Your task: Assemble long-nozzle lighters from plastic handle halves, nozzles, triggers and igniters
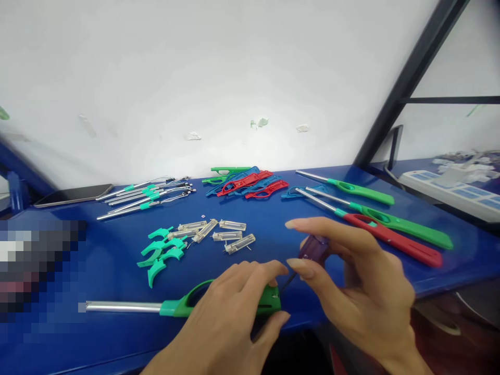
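Note:
My left hand (230, 312) is wrapped over the green handle of a long-necked gas lighter (182, 307), pressing it to the blue table near its front edge. The lighter's silver tube points left. My right hand (367, 297) grips a small screwdriver (314, 249) by its purple translucent handle. The thin shaft slants down and left, its tip close to the right end of the green handle; whether it touches I cannot tell. Ahead of my left hand lie teal triggers (156, 271) and several clear fuel tanks (240, 243).
Silver lighter tubes with wires (146, 195) lie at the back left, beside a dark tray-like object (74, 195). Red, blue and green handle shells (250, 182) are piled at the back middle. Assembled green and red lighters (394, 237) lie on the right. A white wall stands behind.

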{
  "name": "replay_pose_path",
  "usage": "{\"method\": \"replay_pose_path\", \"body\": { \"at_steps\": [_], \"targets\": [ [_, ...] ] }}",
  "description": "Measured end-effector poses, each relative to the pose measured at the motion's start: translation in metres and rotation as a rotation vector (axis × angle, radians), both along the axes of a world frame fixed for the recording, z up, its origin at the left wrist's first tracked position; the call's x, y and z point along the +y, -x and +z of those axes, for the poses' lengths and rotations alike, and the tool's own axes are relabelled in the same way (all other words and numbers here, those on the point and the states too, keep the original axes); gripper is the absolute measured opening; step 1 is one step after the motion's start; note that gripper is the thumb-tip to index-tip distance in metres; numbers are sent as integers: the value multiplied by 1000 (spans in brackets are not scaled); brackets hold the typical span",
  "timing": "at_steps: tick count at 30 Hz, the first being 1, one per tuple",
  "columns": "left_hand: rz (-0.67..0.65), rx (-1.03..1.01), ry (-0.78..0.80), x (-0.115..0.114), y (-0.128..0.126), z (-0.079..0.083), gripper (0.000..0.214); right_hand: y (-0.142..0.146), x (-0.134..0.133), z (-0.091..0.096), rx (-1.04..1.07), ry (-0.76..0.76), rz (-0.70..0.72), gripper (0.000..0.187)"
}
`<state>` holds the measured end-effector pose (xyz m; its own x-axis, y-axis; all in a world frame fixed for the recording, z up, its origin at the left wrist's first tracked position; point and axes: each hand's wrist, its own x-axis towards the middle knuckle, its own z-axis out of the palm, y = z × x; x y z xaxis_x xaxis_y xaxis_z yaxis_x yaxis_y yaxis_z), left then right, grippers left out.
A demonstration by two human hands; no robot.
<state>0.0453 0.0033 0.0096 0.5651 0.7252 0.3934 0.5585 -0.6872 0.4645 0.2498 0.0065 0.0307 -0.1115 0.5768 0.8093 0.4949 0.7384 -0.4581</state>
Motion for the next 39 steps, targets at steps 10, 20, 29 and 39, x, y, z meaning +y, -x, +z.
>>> {"method": "replay_pose_path", "body": {
  "at_steps": [10, 20, 29, 39],
  "targets": [
    [7, -33, 14, 3, -2, 0, 69, 3, 2, 0, 22, -29, 16, 41],
    [9, -24, -17, 1, 0, -7, 62, 7, 4, 5, -33, -9, 22, 31],
    [59, -9, -114, 8, 1, -14, 52, 18, 18, 4, -98, -48, 70, 26],
    [67, 8, -131, 8, 1, -15, 60, 16, 21, 0, -78, -6, 81, 31]
  ]
}}
